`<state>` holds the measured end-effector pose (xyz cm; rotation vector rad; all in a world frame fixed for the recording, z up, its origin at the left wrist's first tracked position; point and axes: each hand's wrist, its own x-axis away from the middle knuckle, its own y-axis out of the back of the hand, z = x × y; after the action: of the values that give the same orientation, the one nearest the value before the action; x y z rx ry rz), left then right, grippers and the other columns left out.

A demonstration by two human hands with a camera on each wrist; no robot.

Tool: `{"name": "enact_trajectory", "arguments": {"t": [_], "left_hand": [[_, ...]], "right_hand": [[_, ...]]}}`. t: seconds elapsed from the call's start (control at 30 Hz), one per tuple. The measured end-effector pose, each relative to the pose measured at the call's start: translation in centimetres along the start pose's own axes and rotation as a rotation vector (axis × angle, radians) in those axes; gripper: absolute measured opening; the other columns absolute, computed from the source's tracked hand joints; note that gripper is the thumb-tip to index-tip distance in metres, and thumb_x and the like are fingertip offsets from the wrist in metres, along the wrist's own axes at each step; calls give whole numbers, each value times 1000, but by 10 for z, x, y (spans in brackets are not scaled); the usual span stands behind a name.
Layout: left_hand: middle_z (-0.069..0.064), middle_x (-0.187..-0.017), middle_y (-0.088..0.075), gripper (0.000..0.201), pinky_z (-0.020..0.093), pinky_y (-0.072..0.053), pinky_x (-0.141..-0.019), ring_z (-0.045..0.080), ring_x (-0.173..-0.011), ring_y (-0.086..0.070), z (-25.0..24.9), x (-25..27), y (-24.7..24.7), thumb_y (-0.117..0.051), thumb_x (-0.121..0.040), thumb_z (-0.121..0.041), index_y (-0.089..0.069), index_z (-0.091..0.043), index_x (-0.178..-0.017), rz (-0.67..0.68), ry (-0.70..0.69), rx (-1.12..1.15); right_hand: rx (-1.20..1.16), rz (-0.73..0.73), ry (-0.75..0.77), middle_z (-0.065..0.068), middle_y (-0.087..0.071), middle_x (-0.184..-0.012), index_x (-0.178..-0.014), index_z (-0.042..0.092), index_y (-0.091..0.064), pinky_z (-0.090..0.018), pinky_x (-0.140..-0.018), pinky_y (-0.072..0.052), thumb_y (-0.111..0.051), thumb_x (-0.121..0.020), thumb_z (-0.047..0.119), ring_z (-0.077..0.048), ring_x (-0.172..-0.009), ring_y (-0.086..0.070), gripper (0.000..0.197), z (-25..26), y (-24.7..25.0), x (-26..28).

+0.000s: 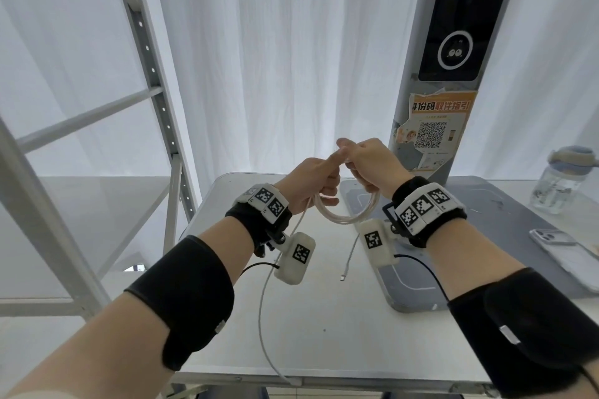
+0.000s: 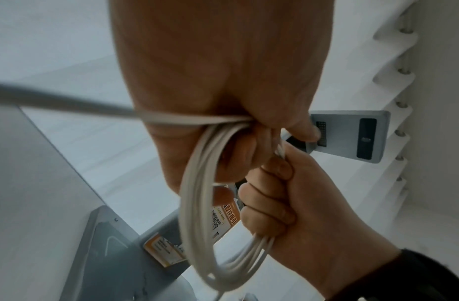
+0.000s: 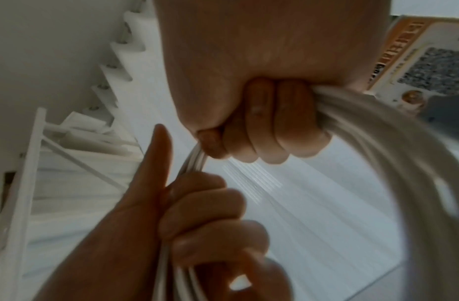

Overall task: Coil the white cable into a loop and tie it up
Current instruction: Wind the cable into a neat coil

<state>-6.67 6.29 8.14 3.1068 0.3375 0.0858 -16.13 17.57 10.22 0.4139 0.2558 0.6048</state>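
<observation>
Above the surface [image 1: 324, 301], the left grip [image 1: 311, 183] and right grip [image 1: 369, 165] both clamp the coiled white cable [image 1: 343, 217], whose loose tail trails to the near edge.

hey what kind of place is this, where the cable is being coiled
Probably a parcel pickup point or storeroom, though that's a guess. A tall scanner kiosk carries an orange QR-code poster, bare metal shelving stands on the left, and white curtains screen off the white folding table.
</observation>
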Motion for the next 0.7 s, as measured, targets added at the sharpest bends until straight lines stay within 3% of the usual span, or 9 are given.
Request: {"name": "enact_trajectory", "arguments": {"t": [0.07, 0.13, 0.17, 0.23, 0.37, 0.5, 0.6, 0.7], "left_hand": [[1, -70, -48, 30, 40, -55, -78, 14, -64, -51, 4, -1, 0, -62, -95, -40, -58, -13, -82, -14, 20, 54], [6, -102, -63, 22, 49, -52, -94, 21, -94, -64, 12, -3, 3, -65, -94, -32, -61, -12, -105, 27, 92, 93], [9, -118, -62, 25, 54, -49, -98, 27, -108, -63, 15, -4, 5, -65, -93, -31, -60, -13, -110, 70, 140, 120], [11, -134, -56, 38, 63, -44, -99, 38, -119, -59, 21, -4, 7, -66, -89, -35, -58, -14, -120, 191, 223, 201], [16, -132, -59, 62, 65, -45, -96, 48, -114, -61, 24, -4, 8, -64, -87, -46, -46, -15, -137, 356, 315, 293], [19, -117, -63, 60, 53, -53, -87, 35, -87, -68, 23, -3, 8, -62, -86, -56, -50, -14, -128, 346, 365, 208], [12, -99, -66, 42, 44, -57, -81, 24, -77, -67, 20, -3, 9, -63, -92, -44, -58, -13, -119, 240, 330, 165], [9, -113, -67, 28, 36, -57, -76, 19, -71, -62, 17, -4, 9, -67, -92, -26, -61, -10, -115, 117, 261, 167]], "right_hand": [[-69, -46, 1, 0, -38, -43, -58, 14, -47, -22, -42, -25, -50, -101, 42, -16, -34, -28, 51, -1, 2, -1], [-98, -83, 14, 2, -38, -41, -55, 15, -46, -23, -41, -25, -50, -101, 41, -16, -33, -28, 53, 0, 4, -2], [-110, -93, 28, 2, -37, -40, -53, 16, -45, -23, -41, -25, -50, -101, 41, -17, -33, -28, 54, 0, 5, -3], [-137, -104, 59, 1, -36, -40, -49, 17, -43, -22, -39, -24, -49, -102, 40, -17, -32, -27, 59, 1, 6, -3], [-126, -121, 110, 2, -34, -38, -45, 18, -41, -21, -38, -23, -49, -103, 39, -16, -31, -25, 63, 0, 9, -1], [-103, -128, 135, 0, -34, -39, -46, 16, -41, -20, -38, -24, -49, -103, 39, -17, -31, -26, 61, -1, 11, 0], [-105, -130, 127, 0, -34, -39, -46, 17, -41, -20, -37, -23, -50, -102, 38, -17, -31, -25, 61, -2, 12, 0], [-81, -146, 114, 1, -34, -39, -48, 16, -43, -20, -37, -24, -50, -102, 37, -17, -31, -26, 59, -2, 11, -1]]}}
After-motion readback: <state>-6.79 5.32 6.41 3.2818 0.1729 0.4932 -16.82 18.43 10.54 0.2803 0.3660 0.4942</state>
